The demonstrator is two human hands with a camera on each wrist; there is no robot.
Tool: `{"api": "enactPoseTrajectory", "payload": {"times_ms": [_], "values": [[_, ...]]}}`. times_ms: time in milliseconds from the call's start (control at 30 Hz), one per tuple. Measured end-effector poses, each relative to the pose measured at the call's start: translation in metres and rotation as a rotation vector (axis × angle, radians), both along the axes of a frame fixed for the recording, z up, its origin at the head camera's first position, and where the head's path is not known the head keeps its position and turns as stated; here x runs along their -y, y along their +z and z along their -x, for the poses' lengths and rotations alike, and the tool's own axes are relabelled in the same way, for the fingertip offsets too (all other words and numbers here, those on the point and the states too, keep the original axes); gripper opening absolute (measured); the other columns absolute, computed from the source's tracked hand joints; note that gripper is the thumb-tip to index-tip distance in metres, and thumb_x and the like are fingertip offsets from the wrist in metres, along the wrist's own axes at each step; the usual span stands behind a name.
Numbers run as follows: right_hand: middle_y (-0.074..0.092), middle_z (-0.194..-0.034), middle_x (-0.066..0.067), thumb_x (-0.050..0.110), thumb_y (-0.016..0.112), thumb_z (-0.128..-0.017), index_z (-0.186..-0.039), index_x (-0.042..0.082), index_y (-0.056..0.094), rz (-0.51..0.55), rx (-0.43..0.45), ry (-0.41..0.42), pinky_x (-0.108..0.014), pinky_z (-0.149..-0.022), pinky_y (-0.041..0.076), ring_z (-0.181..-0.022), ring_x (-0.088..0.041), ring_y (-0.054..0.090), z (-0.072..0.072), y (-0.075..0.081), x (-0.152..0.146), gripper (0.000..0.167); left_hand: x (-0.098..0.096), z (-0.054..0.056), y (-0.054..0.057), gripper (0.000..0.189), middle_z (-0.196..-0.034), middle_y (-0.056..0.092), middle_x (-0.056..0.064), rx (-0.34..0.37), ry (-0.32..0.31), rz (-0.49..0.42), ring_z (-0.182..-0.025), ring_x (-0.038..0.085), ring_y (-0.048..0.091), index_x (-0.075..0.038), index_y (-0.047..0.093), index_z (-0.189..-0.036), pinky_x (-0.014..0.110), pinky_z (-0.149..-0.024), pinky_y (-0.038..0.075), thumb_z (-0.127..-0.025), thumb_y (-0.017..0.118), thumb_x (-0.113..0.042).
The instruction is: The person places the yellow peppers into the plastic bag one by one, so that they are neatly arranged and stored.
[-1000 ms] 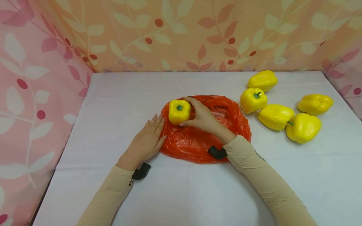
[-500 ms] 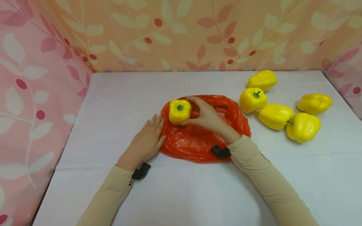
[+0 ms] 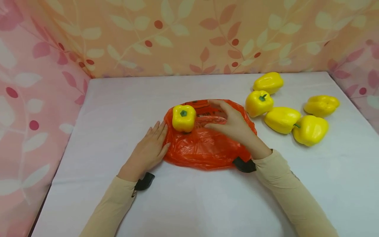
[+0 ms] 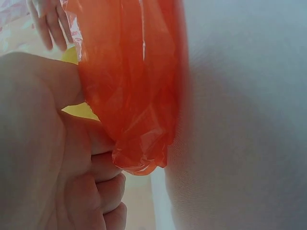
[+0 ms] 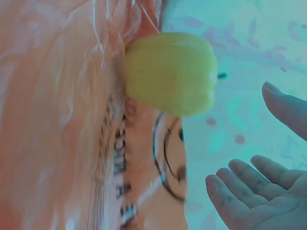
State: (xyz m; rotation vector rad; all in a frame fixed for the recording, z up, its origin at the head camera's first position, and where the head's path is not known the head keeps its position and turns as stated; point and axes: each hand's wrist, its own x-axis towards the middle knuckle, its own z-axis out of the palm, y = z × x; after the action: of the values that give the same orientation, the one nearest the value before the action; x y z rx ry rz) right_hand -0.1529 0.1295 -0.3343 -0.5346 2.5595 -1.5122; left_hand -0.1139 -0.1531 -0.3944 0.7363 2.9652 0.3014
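Note:
A yellow bell pepper (image 3: 184, 120) with a green stem stands upright inside the left end of an open red plastic bag (image 3: 204, 146). Against the bag's left edge rests my left hand (image 3: 149, 149), its fingers straight; the left wrist view shows the fingers touching the red plastic (image 4: 136, 96). My right hand (image 3: 234, 123) hovers over the bag to the right of the pepper, thumb and fingers spread and holding nothing. In the right wrist view a gap parts the hand (image 5: 259, 191) from the pepper (image 5: 170, 74).
At the right of the white table (image 3: 207, 200) lie several more yellow bell peppers, among them an upright one (image 3: 259, 103) beside the bag and one on its side (image 3: 321, 106). A floral curtain (image 3: 183, 39) borders the table at the back and sides.
My right hand has let go of the pepper and moved right, away from it. The pepper stays standing in the bag. The left hand keeps its place at the bag's edge.

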Motion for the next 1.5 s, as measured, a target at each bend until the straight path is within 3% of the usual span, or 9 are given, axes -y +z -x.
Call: {"api": "enactPoseTrajectory", "payload": {"times_ms": [333, 567, 700, 833, 967, 1167, 1267, 1367, 1500], "values": [[0.043, -0.142, -0.013, 0.011, 0.072, -0.084, -0.14, 0.005, 0.041, -0.042, -0.032, -0.085, -0.049, -0.1, 0.041, -0.126, -0.035, 0.045, -0.025, -0.003, -0.058, 0.064, 0.005, 0.0, -0.005, 0.068, -0.153, 0.018, 0.021, 0.007, 0.011, -0.019, -0.142, 0.035, 0.012, 0.007, 0.023, -0.146, 0.049, -0.113, 0.015, -0.098, 0.046, -0.035], [0.047, -0.138, -0.015, 0.005, 0.073, -0.081, -0.137, 0.003, 0.045, -0.064, -0.137, -0.181, -0.014, -0.095, 0.041, -0.122, -0.023, 0.048, -0.04, 0.002, -0.092, 0.063, 0.007, -0.005, -0.007, 0.069, -0.153, 0.019, 0.022, -0.015, 0.009, -0.006, -0.141, 0.036, 0.015, 0.008, 0.024, -0.145, 0.051, -0.112, 0.018, -0.097, 0.048, -0.036], [0.048, -0.137, -0.015, 0.004, 0.072, -0.082, -0.136, 0.004, 0.046, -0.076, -0.164, -0.273, -0.01, -0.091, 0.042, -0.119, -0.014, 0.05, -0.043, 0.01, -0.11, 0.06, 0.006, -0.007, -0.006, 0.069, -0.152, 0.02, 0.023, -0.03, 0.003, -0.009, -0.141, 0.037, 0.017, 0.01, 0.026, -0.144, 0.051, -0.112, 0.018, -0.097, 0.049, -0.035], [0.053, -0.133, -0.006, 0.003, 0.07, -0.083, -0.134, 0.004, 0.05, -0.08, -0.185, -0.383, -0.01, -0.09, 0.042, -0.115, -0.008, 0.052, -0.042, 0.019, -0.13, 0.055, 0.005, -0.005, -0.005, 0.069, -0.152, 0.02, 0.023, -0.029, -0.006, -0.003, -0.14, 0.037, 0.017, 0.01, 0.025, -0.144, 0.051, -0.112, 0.018, -0.097, 0.048, -0.036], [0.056, -0.128, -0.003, 0.001, 0.068, -0.084, -0.132, 0.005, 0.054, -0.05, -0.195, -0.474, -0.009, -0.089, 0.042, -0.111, -0.004, 0.053, -0.042, 0.023, -0.154, 0.05, 0.003, -0.001, -0.006, 0.069, -0.152, 0.021, 0.023, -0.036, -0.021, -0.008, -0.14, 0.037, 0.017, 0.009, 0.026, -0.144, 0.05, -0.112, 0.018, -0.097, 0.049, -0.036], [0.059, -0.115, 0.011, 0.004, 0.067, -0.086, -0.13, 0.005, 0.057, 0.0, -0.13, -0.619, -0.004, -0.08, 0.043, -0.1, 0.001, 0.056, -0.052, 0.025, -0.198, 0.045, -0.009, 0.004, -0.007, 0.068, -0.151, 0.023, 0.024, -0.063, -0.066, -0.036, -0.14, 0.036, 0.02, 0.009, 0.028, -0.143, 0.05, -0.112, 0.02, -0.096, 0.051, -0.033], [0.059, -0.11, 0.017, 0.007, 0.065, -0.088, -0.13, 0.009, 0.058, 0.007, -0.092, -0.68, -0.003, -0.084, 0.041, -0.098, 0.005, 0.054, -0.059, 0.023, -0.22, 0.042, -0.015, 0.007, -0.008, 0.068, -0.151, 0.023, 0.023, -0.06, -0.085, -0.037, -0.14, 0.036, 0.02, 0.009, 0.027, -0.144, 0.049, -0.112, 0.019, -0.096, 0.051, -0.033], [0.06, -0.105, 0.021, 0.007, 0.062, -0.09, -0.127, 0.014, 0.06, 0.033, -0.083, -0.697, -0.004, -0.09, 0.037, -0.096, 0.007, 0.054, -0.064, 0.019, -0.237, 0.038, -0.018, 0.008, -0.007, 0.068, -0.151, 0.024, 0.023, -0.061, -0.096, -0.035, -0.14, 0.035, 0.02, 0.009, 0.028, -0.144, 0.048, -0.112, 0.019, -0.096, 0.051, -0.034], [0.066, -0.098, 0.019, -0.001, 0.06, -0.089, -0.117, 0.015, 0.066, 0.22, -0.097, -0.645, -0.004, -0.088, 0.038, -0.09, 0.007, 0.06, -0.064, 0.012, -0.252, 0.032, -0.017, 0.008, -0.007, 0.068, -0.151, 0.024, 0.023, -0.067, -0.096, -0.021, -0.14, 0.035, 0.019, 0.009, 0.028, -0.144, 0.048, -0.112, 0.019, -0.096, 0.05, -0.035]]}}
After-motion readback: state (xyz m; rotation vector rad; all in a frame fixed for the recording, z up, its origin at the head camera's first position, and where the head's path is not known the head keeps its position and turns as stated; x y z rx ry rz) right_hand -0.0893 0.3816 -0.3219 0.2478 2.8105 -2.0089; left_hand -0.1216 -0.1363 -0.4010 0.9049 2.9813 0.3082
